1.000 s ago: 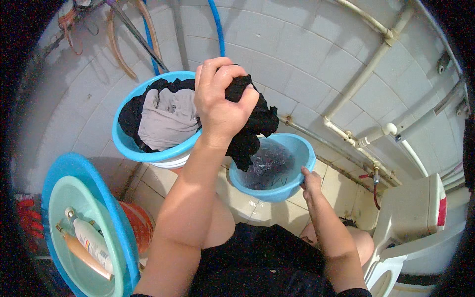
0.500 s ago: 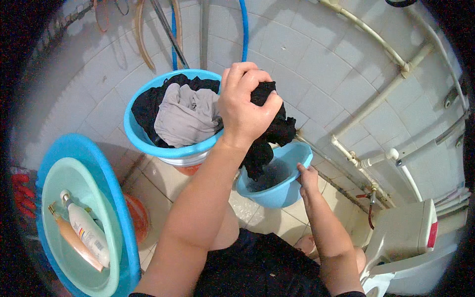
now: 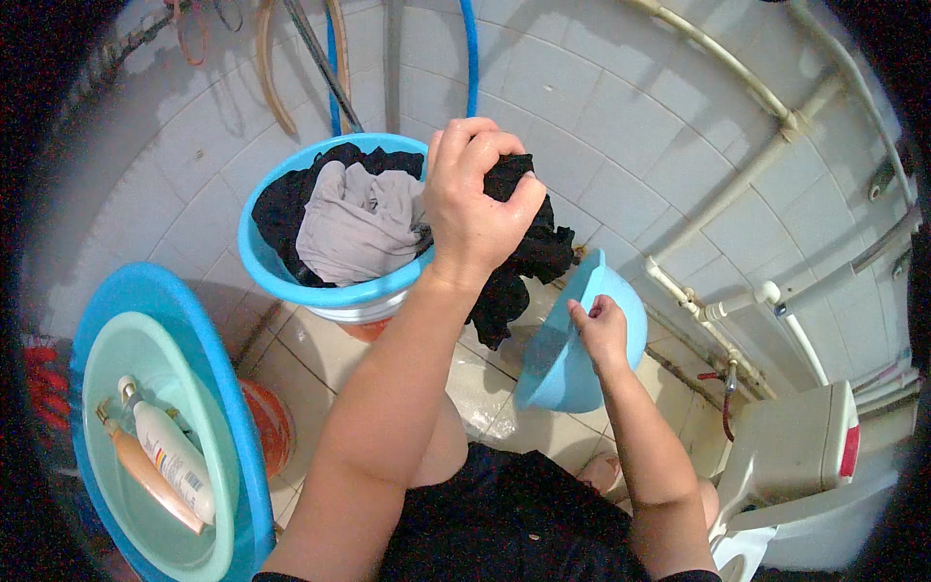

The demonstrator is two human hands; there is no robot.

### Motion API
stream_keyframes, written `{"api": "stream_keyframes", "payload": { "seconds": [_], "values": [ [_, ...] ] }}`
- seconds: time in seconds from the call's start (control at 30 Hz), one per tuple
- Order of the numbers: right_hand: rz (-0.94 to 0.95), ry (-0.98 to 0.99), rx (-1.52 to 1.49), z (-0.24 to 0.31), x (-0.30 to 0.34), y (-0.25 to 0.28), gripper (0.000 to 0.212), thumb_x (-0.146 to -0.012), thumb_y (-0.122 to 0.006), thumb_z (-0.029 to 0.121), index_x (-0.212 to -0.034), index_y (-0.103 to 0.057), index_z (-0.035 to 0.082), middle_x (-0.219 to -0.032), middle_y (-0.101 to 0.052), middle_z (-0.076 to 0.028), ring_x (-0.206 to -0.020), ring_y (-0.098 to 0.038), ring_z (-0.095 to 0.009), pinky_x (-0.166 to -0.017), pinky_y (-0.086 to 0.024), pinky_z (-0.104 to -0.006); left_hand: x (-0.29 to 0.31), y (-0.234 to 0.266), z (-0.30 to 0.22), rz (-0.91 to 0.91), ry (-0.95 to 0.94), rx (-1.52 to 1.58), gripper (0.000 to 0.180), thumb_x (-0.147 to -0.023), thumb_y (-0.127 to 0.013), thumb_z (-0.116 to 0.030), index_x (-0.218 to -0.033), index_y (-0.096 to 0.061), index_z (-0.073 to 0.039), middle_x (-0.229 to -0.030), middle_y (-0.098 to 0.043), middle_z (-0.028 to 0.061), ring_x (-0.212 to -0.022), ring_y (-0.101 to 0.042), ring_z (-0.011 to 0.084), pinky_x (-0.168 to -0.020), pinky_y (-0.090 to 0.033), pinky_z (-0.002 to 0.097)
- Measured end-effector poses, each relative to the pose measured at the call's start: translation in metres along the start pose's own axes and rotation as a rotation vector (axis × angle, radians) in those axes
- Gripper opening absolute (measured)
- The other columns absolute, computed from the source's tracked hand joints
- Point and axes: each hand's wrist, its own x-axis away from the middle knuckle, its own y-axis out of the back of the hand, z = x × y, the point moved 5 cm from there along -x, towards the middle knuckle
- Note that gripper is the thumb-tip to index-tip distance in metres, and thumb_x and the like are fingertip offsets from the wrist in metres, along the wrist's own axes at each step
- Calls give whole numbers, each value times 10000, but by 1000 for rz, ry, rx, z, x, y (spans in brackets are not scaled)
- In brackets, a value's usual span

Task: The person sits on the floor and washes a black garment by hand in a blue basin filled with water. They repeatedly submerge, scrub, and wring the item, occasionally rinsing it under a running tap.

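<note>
My left hand [image 3: 475, 209] is raised in the middle, closed around a bunched piece of black cloth [image 3: 502, 303]. The cloth hangs down from the fingers, apart from the basin on its right. My right hand [image 3: 601, 338] is closed on the light blue basin [image 3: 562, 378], which is tipped far over with its opening turned to the left. Left of my left hand stands a blue tub [image 3: 281, 289] filled with clothes. A light grey garment [image 3: 359, 228] lies on top there, with black clothes [image 3: 274, 213] around it.
At the lower left, a pale green basin [image 3: 225, 466] holding a white bottle [image 3: 175, 456] and a peach-coloured bottle [image 3: 145, 475] sits within a larger blue basin [image 3: 254, 504]. A white toilet [image 3: 786, 446] stands at right. Pipes [image 3: 718, 223] run along the tiled wall. The floor [image 3: 475, 388] looks wet.
The light blue basin has moved right, out from under the black cloth, and tipped from nearly level onto its side. My left hand keeps hold of the cloth.
</note>
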Motion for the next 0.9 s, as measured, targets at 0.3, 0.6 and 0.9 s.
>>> {"api": "stream_keyframes", "payload": {
  "seconds": [0.3,0.6,0.9],
  "values": [
    [-45,4,160,2,29,20,351,-705,-698,292,-656,-483,18,-572,-549,-148,-542,-560,-300,-524,-435,-384,4,-3,-9,36,4,2,209,-566,-619,-15,-759,-546,-50,-848,-519,98,-829,-517,262,-770,-416,345],
    [-130,-299,-556,-125,24,7,204,-766,-655,184,-754,-538,18,-701,-593,-52,-600,-555,-151,-549,-435,-303,10,-13,-8,49,16,35,182,-569,-613,-42,-740,-554,-63,-856,-523,79,-801,-509,265,-696,-432,352],
    [-92,-885,-887,-272,101,-61,414,-744,-668,188,-1032,-491,-52,-953,-579,-141,-857,-571,-256,-720,-470,-372,35,-36,-3,157,329,195,179,-615,-608,-40,-783,-547,-25,-867,-509,94,-821,-512,248,-766,-420,316]
  ]
}}
